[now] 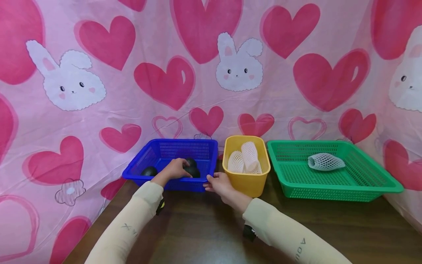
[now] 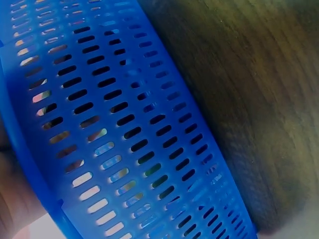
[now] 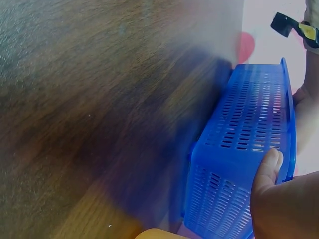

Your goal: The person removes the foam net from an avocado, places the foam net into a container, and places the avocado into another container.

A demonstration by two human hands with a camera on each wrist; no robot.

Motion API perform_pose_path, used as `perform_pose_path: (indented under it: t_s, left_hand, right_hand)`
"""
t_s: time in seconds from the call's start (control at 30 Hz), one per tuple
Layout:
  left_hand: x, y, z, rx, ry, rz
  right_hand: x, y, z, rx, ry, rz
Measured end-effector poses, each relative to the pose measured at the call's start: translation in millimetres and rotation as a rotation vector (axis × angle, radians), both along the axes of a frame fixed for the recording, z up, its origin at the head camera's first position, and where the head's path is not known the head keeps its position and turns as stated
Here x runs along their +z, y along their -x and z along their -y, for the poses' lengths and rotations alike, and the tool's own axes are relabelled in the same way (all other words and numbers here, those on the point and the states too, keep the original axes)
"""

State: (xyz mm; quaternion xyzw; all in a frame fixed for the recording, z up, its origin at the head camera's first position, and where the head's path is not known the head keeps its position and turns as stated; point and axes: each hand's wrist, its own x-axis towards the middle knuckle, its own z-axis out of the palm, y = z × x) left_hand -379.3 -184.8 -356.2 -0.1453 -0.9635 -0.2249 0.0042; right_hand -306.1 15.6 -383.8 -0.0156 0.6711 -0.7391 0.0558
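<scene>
In the head view my left hand (image 1: 176, 169) reaches over the front rim of the blue basket (image 1: 168, 142). Its thumb and fingers curve about a dark avocado (image 1: 193, 172) at the basket's right side. Another avocado (image 1: 191, 161) lies just behind that one, and a third avocado (image 1: 149, 171) sits at the left. My right hand (image 1: 221, 184) grips the basket's front right corner; its thumb (image 3: 271, 164) presses the outer wall in the right wrist view. Slotted basket wall (image 2: 114, 109) fills much of the left wrist view, which hides the left fingers.
Right of the blue basket stands a yellow bin (image 1: 247, 183) with white foam net sleeves (image 1: 250, 156) inside. Farther right, a green basket (image 1: 329, 192) holds one bulging foam net (image 1: 325, 161). All stand on a brown wooden table (image 1: 197, 227) before a pink heart-print cloth (image 1: 204, 99).
</scene>
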Motion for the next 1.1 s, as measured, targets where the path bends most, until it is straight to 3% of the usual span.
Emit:
perform_pose_path:
  t_s: [0.37, 1.1]
  left_hand:
    - [-1.0, 8.1, 0.0, -0.016, 0.067, 0.02]
    - [1.2, 9.9, 9.4, -0.045, 0.064, 0.132]
  right_hand:
    - [4.1, 2.4, -0.8, 0.005, -0.016, 0.021]
    - [1.2, 2.8, -2.4, 0.007, -0.001, 0.026]
